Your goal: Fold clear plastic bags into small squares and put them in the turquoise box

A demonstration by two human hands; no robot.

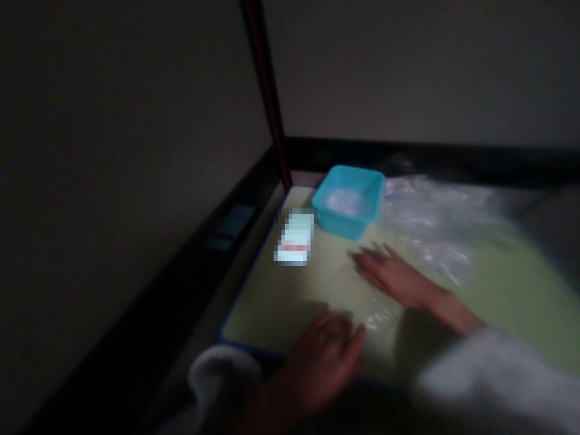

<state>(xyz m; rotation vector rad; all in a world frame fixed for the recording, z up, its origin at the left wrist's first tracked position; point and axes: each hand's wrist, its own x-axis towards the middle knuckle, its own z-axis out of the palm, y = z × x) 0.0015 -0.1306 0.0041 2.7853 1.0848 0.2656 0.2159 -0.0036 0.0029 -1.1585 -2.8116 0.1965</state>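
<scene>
My left hand (324, 356) rests at the near edge of a pale green mat (507, 290), fingers loosely spread and lying on a clear plastic film (380, 317). Farther in, my right hand (392, 275) lies flat on the same film with its fingers stretched toward the left. Both arms wear white fuzzy sleeves. A turquoise square tub (348, 200) with something white inside stands behind the hands. The picture is dim and blurred.
A small white card or packet (294, 237) lies left of the tub. A heap of crumpled clear plastic (435, 223) fills the mat's back right. A dark table frame and a dark-red post (267, 90) rise at the back left corner.
</scene>
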